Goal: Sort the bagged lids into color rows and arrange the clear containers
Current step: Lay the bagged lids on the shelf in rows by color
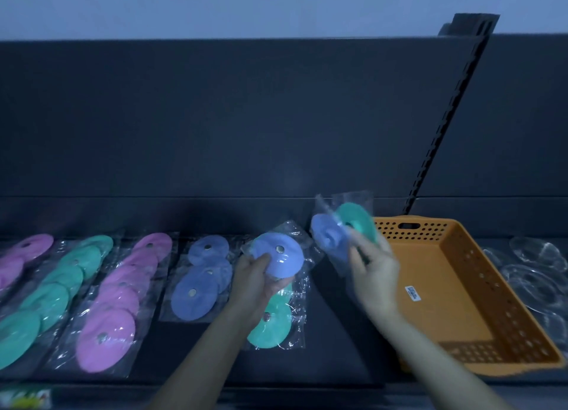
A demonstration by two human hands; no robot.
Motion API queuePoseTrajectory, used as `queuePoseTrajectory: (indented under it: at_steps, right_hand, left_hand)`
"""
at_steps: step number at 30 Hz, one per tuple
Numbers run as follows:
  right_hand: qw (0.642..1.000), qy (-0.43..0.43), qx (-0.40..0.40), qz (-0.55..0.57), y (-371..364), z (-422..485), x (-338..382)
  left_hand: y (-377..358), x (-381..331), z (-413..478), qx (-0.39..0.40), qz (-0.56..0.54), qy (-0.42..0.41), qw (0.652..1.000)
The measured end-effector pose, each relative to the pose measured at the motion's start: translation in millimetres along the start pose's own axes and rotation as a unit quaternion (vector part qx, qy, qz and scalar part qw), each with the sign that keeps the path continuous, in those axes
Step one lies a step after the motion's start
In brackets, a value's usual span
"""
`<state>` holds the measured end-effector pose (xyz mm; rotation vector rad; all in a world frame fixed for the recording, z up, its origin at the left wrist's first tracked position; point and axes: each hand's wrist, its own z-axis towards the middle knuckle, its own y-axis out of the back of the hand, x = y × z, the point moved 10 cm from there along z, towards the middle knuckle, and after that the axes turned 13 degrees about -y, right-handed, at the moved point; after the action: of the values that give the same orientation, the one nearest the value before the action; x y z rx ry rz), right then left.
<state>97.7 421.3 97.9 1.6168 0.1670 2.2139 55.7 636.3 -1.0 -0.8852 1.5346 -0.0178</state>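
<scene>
1. Two hands, both busy: the left hand (pixel 256 274) curls its fingers round a bagged blue lid (pixel 279 256), just above the short green row (pixel 272 326) on the shelf (pixel 338 348). I'd guess it's headed for the blue row (pixel 196 290) next door.
2. Right hand (pixel 373 274) pinches two more bags, a second blue lid (pixel 327 236) and a green lid (pixel 359 222), fanned apart so the colors read (blurry tho).
3. Further left: pink row (pixel 123 299), long green row (pixel 52 293).
4. Right side: orange basket (pixel 461 286), then the clear containers (pixel 534 271) past it, looking not yet arranged.
</scene>
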Motion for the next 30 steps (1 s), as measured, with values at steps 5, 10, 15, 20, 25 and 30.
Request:
queuePoseTrajectory:
  at_steps: [5, 10, 15, 20, 25, 30]
  right_hand:
    - [0.923, 0.3, 0.104, -0.217, -50.2, -57.1, 17.4]
    - [0.891, 0.345, 0.121, -0.27, -59.2, -74.4, 15.0]
    - [0.901, 0.319, 0.128, -0.265, -60.8, -74.3, 8.6]
    - [0.903, 0.247, 0.113, -0.333, -47.5, -60.3, -2.3]
    - [0.82, 0.109, 0.201, -0.525, -68.0, -63.1, -63.9]
    - [0.731, 0.009, 0.328, -0.599, -79.5, -84.0, -106.5]
  left_hand:
    - [-21.1, 3.3, -3.4, 0.036, -0.048, 0.018, 0.998]
    - [-17.2, 17.1, -5.0, 0.046, -0.062, 0.077, 0.994]
    - [-0.7, 22.4, 2.1, 0.028, 0.012, 0.033, 0.999]
    - [30.1, -8.7, 9.1, -0.053, 0.122, -0.074, 0.988]
    - [49.3, -22.1, 17.6, -0.051, 0.149, -0.105, 0.982]
    - [53.2, -29.3, 11.6, -0.02, 0.134, -0.106, 0.985]
